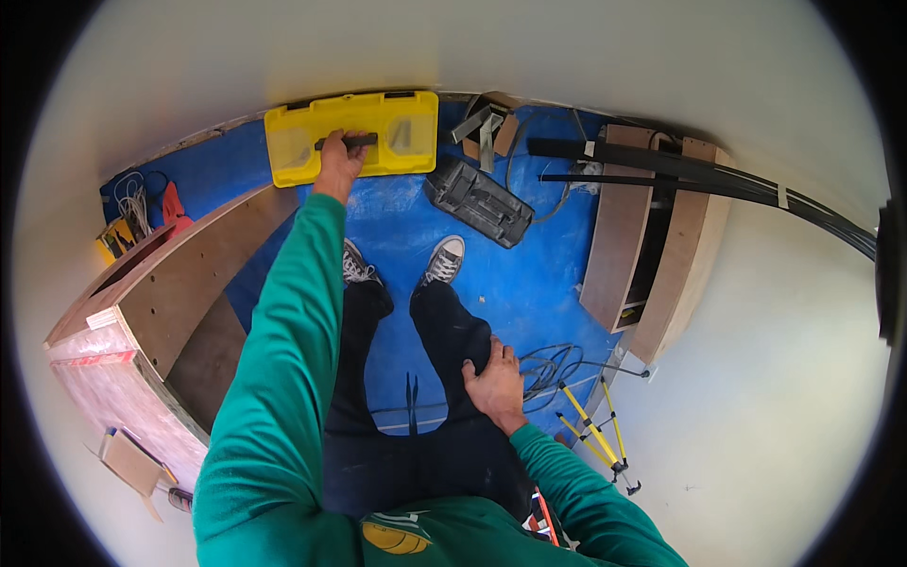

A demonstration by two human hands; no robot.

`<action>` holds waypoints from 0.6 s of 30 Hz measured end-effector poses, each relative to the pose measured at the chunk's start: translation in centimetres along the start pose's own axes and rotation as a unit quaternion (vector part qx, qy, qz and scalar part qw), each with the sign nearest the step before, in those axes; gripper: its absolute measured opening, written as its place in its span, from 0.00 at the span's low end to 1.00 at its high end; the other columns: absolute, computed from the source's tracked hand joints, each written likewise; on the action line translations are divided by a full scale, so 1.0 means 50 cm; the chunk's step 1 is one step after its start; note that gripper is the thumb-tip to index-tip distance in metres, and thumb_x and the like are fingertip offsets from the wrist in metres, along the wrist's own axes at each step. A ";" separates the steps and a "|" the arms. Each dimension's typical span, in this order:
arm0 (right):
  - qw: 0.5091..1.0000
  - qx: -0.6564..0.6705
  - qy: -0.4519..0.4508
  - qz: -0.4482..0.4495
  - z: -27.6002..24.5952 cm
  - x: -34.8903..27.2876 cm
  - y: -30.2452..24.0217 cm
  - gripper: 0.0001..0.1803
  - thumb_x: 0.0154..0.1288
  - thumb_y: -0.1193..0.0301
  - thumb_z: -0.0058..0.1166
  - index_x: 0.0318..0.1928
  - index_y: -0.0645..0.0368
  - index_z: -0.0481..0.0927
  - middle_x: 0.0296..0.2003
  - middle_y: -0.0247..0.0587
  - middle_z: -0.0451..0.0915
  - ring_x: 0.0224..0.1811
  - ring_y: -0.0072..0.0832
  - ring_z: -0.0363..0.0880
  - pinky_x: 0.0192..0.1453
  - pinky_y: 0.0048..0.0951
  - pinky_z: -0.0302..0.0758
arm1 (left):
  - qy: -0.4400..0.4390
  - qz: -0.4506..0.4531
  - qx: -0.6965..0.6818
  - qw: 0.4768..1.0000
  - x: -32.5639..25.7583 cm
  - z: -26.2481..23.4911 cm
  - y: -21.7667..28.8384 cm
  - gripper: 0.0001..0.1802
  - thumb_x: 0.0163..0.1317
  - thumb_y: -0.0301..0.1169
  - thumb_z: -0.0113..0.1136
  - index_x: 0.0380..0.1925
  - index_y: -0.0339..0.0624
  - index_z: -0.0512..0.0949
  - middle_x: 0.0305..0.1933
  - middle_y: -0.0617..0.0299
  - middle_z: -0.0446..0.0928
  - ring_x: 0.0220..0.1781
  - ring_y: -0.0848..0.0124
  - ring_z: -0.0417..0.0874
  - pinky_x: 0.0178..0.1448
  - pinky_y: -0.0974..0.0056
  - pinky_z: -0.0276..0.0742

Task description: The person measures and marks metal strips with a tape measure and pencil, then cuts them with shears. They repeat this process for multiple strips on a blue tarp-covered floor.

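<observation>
- My left hand (337, 161) reaches far forward, arm straight in a green sleeve, fingers curled around the black handle (348, 142) on the lid of the yellow toolbox (406, 132).
- The yellow toolbox sits on the blue floor covering (529, 283) right against the base of the white wall, ahead of my feet and slightly to my left. Lid is down; two translucent compartment covers flank the handle.
- My right hand (496, 386) lies flat on my right thigh, fingers spread, pinching nothing.
- I stand in dark trousers and grey laced sneakers (444, 260), toes pointing at the toolbox.
- Black tool case (477, 200) lies closed on the floor just right of the toolbox, set at an angle.
- Behind that case, near the wall: a small cardboard box (501, 132) holding bent metal pieces.
- To my left: a plywood cabinet carcass (161, 293) lying on its side, open face toward me.
- To my right: two plywood panels (619, 231) stand on edge, with long black strips (699, 170) running across their tops toward the right.
- A yellow tripod (595, 430) lies folded on the floor by my right side, beside loose dark cables (548, 364).
- Far left corner: coiled white cord and a red tool (172, 203).
</observation>
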State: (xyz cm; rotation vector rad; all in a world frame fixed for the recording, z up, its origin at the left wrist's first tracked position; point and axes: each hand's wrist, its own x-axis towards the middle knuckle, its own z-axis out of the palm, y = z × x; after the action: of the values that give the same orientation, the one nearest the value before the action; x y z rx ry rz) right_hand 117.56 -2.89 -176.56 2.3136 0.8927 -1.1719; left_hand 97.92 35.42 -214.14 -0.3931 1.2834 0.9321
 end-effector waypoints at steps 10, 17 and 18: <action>1.000 -0.002 -0.030 0.003 -0.017 0.016 -0.005 0.45 0.70 0.51 0.63 0.79 0.63 0.67 0.67 0.57 0.75 0.72 0.54 0.74 0.72 0.59 0.77 | 0.011 -0.012 -0.063 0.998 -0.224 -0.271 -0.148 0.08 0.85 0.34 0.55 0.50 0.44 0.79 0.42 0.59 0.85 0.47 0.60 0.90 0.59 0.50 0.91; 0.999 0.000 -0.037 -0.011 -0.002 0.002 0.009 0.45 0.70 0.50 0.63 0.79 0.63 0.67 0.67 0.57 0.74 0.72 0.54 0.74 0.72 0.59 0.77 | 0.135 -0.096 0.427 0.889 -0.342 -0.202 -0.116 0.22 0.86 0.46 0.54 0.62 0.39 0.79 0.44 0.59 0.85 0.44 0.62 0.89 0.53 0.54 0.91; 0.999 -0.004 -0.053 -0.001 -0.002 -0.008 0.012 0.45 0.70 0.50 0.63 0.79 0.63 0.67 0.68 0.57 0.73 0.72 0.55 0.73 0.72 0.61 0.76 | 0.058 -0.131 0.582 0.801 -0.401 -0.187 -0.107 0.25 0.84 0.48 0.57 0.64 0.38 0.81 0.44 0.59 0.85 0.46 0.65 0.88 0.55 0.55 0.90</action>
State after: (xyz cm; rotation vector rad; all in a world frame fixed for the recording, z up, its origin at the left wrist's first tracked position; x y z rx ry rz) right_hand 117.86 -3.42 -176.12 2.2220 0.8611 -1.2756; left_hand 96.13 18.17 -199.40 0.3571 1.6161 -0.2249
